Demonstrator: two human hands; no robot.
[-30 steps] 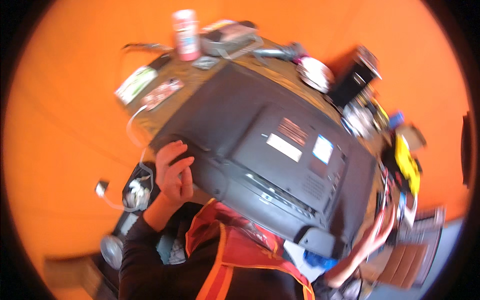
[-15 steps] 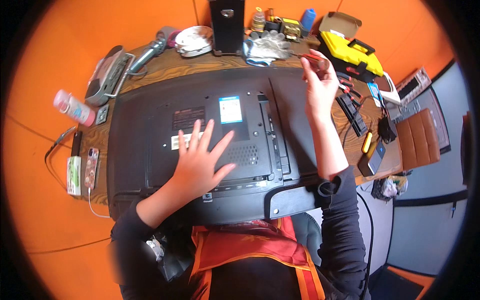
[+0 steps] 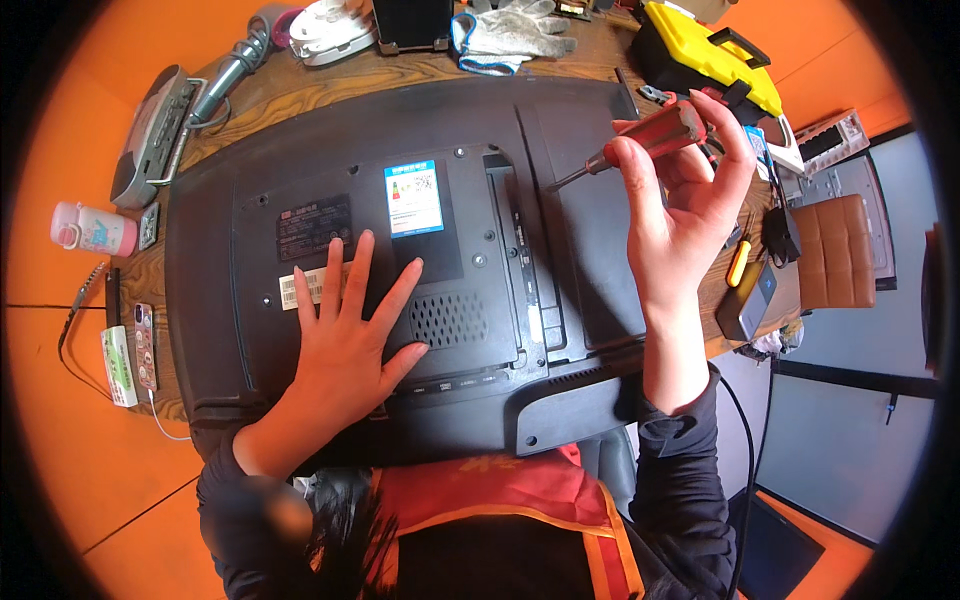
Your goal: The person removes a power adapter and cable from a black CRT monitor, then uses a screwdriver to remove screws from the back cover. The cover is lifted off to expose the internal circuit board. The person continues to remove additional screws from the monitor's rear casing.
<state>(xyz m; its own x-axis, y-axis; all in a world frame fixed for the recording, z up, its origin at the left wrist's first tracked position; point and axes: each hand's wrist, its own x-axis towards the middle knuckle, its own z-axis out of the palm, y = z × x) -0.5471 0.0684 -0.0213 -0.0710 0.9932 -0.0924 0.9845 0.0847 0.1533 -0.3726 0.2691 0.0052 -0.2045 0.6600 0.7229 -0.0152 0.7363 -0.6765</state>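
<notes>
A large black flat-screen television (image 3: 585, 250) lies with its back upward across the table. My left hand (image 3: 345, 345) rests flat on its back panel with fingers spread, below the dark label (image 3: 313, 228) and partly over the white barcode sticker (image 3: 302, 290). To its right is a perforated speaker grille (image 3: 450, 320). My right hand (image 3: 680, 210) is raised over the right side of the television, fingers closed round the red handle of a screwdriver (image 3: 655, 138). The shaft slants down to the left; whether its tip touches the panel I cannot tell.
Work gloves (image 3: 510, 35) and a white round object (image 3: 330, 30) lie along the far edge. A yellow-and-black toolbox (image 3: 705, 60) stands far right, a yellow-handled tool (image 3: 739, 264) below it. A phone (image 3: 146, 345) on a cable and a pink-and-white bottle (image 3: 95, 230) are at left.
The screwdriver has come from beyond the far edge back over the television, its tip now angled downward. My left hand stays flat on the panel. The whole view has shifted and come closer.
</notes>
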